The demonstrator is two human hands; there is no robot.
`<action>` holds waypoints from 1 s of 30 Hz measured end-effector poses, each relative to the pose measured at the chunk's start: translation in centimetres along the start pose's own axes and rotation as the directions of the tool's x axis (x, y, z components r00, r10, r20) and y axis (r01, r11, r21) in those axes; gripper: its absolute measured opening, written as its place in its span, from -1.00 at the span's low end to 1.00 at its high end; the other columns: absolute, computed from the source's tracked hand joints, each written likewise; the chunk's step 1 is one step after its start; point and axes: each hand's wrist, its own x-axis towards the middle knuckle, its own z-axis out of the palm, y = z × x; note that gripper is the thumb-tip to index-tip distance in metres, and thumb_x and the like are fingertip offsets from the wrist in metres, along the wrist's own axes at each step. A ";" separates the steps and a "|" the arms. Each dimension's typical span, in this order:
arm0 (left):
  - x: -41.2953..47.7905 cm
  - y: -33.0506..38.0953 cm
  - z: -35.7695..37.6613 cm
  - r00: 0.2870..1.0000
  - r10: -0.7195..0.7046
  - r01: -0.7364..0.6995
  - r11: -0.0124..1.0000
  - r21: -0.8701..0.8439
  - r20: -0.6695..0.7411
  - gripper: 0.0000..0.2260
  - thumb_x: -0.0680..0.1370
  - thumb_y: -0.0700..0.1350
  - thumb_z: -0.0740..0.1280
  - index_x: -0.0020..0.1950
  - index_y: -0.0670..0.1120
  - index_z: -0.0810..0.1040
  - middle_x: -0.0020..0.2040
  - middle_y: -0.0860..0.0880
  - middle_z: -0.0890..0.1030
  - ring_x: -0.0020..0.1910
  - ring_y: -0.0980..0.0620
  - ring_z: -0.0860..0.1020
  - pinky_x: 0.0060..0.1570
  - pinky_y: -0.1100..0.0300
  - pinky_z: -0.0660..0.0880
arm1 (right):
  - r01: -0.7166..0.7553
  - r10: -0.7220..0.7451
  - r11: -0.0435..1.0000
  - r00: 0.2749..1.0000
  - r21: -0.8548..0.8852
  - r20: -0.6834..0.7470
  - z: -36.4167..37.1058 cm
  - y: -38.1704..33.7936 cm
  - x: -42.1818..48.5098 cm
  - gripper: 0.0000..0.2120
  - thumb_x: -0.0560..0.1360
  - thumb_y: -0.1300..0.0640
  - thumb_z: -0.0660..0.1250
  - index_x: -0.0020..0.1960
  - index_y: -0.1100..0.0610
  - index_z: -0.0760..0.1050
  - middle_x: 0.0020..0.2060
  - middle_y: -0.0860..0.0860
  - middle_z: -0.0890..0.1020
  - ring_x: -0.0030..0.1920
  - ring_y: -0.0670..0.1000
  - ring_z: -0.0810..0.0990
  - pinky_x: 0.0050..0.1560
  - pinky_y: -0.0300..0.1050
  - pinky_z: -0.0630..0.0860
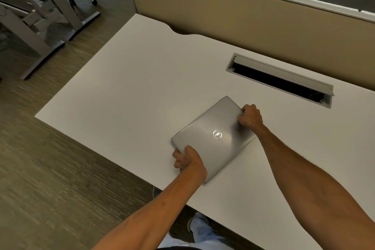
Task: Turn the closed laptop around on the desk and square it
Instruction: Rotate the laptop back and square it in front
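The closed laptop (215, 138) lies askew near the desk's (125, 91) near edge, left hand (187, 159) and right hand (250, 116) gripping opposite edges (mid-turn, I judge), so squaring remains.

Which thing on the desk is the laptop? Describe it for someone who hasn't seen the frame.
Start at the white desk, then come toward its near edge from the dark cable slot. The laptop is the closed silver slab lying skewed there, gripped by the left hand and right hand, with a round logo.
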 end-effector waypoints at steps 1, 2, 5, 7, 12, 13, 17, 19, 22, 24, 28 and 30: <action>0.1 0.2 -0.1 1.000 -0.001 0.001 1.000 0.005 0.006 -0.51 0.54 0.04 0.17 0.49 0.16 0.38 0.30 -0.02 0.35 0.32 -0.26 0.49 0.33 -0.34 0.51 | -0.008 0.008 1.000 1.000 0.021 0.005 -0.2 0.0 -0.2 -0.63 0.50 0.14 0.38 0.28 0.20 0.51 0.29 0.17 0.45 0.28 0.25 0.49 0.28 0.22 0.52; 0.5 0.4 -0.3 1.000 0.003 -0.004 1.000 0.016 0.018 -0.52 0.55 0.04 0.20 0.49 0.15 0.39 0.30 -0.03 0.36 0.30 -0.26 0.50 0.32 -0.33 0.52 | -0.016 0.015 0.999 1.000 0.049 0.005 -0.3 0.2 -0.3 -0.63 0.48 0.14 0.39 0.26 0.19 0.52 0.27 0.16 0.46 0.26 0.25 0.51 0.27 0.23 0.53; 2.1 1.5 -1.2 0.996 0.022 -0.026 0.999 0.041 0.088 -0.51 0.52 0.05 0.33 0.47 0.14 0.46 0.33 -0.08 0.47 0.19 -0.23 0.57 0.23 -0.27 0.60 | -0.075 0.078 0.986 0.997 0.150 -0.017 -0.6 1.2 -0.8 -0.69 0.40 0.13 0.42 0.14 0.13 0.57 0.19 0.12 0.54 0.13 0.21 0.59 0.19 0.17 0.58; 3.2 2.5 -2.0 0.989 0.024 -0.032 0.998 0.055 0.146 -0.49 0.44 0.03 0.38 0.41 0.13 0.51 0.34 -0.11 0.55 0.13 -0.20 0.61 0.16 -0.21 0.64 | -0.127 0.137 0.966 0.990 0.224 -0.028 -0.8 1.5 -2.1 -0.75 0.41 0.16 0.43 0.08 0.13 0.60 0.09 0.10 0.61 0.05 0.19 0.63 0.09 0.07 0.60; 4.9 4.7 -3.6 0.961 0.055 -0.095 0.986 0.138 0.269 -0.50 0.37 0.02 0.40 0.32 0.19 0.51 0.31 -0.08 0.58 0.17 -0.21 0.64 0.13 -0.24 0.66 | -0.209 0.244 0.901 0.969 0.381 -0.045 -0.2 2.2 -5.8 -0.81 0.44 0.23 0.43 0.05 0.21 0.61 -0.06 0.09 0.65 -0.02 0.18 0.62 -0.06 -0.05 0.49; 5.0 5.2 -3.9 0.956 0.071 -0.122 0.979 0.164 0.284 -0.49 0.37 0.04 0.41 0.33 0.20 0.50 0.32 -0.09 0.57 0.17 -0.21 0.64 0.14 -0.25 0.66 | -0.229 0.269 0.885 0.962 0.404 -0.043 0.0 2.3 -6.6 -0.81 0.44 0.23 0.43 0.05 0.22 0.61 -0.07 0.10 0.66 -0.03 0.17 0.62 -0.05 -0.02 0.53; 5.9 6.8 -4.3 0.940 0.120 -0.212 0.940 0.268 0.320 -0.42 0.35 0.10 0.38 0.39 0.19 0.49 0.34 -0.09 0.56 0.20 -0.22 0.62 0.21 -0.25 0.63 | -0.307 0.382 0.804 0.923 0.509 -0.048 1.1 2.4 -9.6 -0.78 0.41 0.23 0.45 0.05 0.20 0.64 -0.09 0.07 0.66 -0.04 0.16 0.62 0.04 0.01 0.58; 6.1 7.8 -4.4 0.930 0.134 -0.246 0.919 0.307 0.343 -0.41 0.34 0.11 0.37 0.40 0.18 0.50 0.36 -0.09 0.56 0.23 -0.22 0.61 0.23 -0.20 0.61 | -0.332 0.433 0.755 0.900 0.566 -0.049 1.6 2.2 -11.0 -0.80 0.40 0.24 0.46 0.03 0.16 0.64 -0.12 0.05 0.65 -0.05 0.14 0.62 0.05 -0.01 0.59; 6.5 9.5 -4.3 0.909 0.132 -0.281 0.894 0.350 0.395 -0.39 0.34 0.11 0.39 0.41 0.16 0.53 0.35 -0.07 0.58 0.26 -0.20 0.60 0.18 -0.10 0.60 | -0.362 0.499 0.689 0.865 0.628 -0.048 2.2 2.2 -12.8 -0.88 0.40 0.27 0.46 -0.07 0.16 0.61 -0.29 0.01 0.63 -0.11 0.15 0.63 0.07 0.02 0.61; 8.1 10.2 -3.7 0.891 0.112 -0.298 0.875 0.381 0.441 -0.40 0.30 0.11 0.42 0.36 0.15 0.57 0.33 -0.07 0.61 0.27 -0.21 0.61 0.04 -0.03 0.56 | -0.369 0.532 0.663 0.844 0.651 -0.063 2.6 2.3 -13.8 -0.91 0.40 0.28 0.46 -0.10 0.21 0.63 -0.36 -0.02 0.61 -0.15 0.14 0.63 0.05 0.02 0.62; 8.3 11.7 -3.4 0.851 0.075 -0.346 0.825 0.447 0.520 -0.47 0.35 0.03 0.40 0.34 0.11 0.60 0.31 -0.07 0.65 0.25 -0.17 0.62 -0.07 0.03 0.52 | -0.392 0.590 0.620 0.804 0.680 -0.075 3.2 2.2 -15.8 -0.87 0.42 0.25 0.48 -0.22 0.11 0.55 -0.37 0.00 0.60 -0.12 0.15 0.64 0.09 0.04 0.61; 7.7 12.6 -3.5 0.833 0.059 -0.361 0.811 0.460 0.550 -0.47 0.39 0.01 0.39 0.38 0.09 0.59 0.31 -0.07 0.64 0.26 -0.15 0.61 -0.06 0.03 0.53 | -0.399 0.619 0.583 0.782 0.708 -0.068 3.4 2.2 -16.7 -0.86 0.43 0.23 0.50 -0.18 0.09 0.54 -0.35 -0.01 0.60 -0.08 0.16 0.65 0.08 0.02 0.59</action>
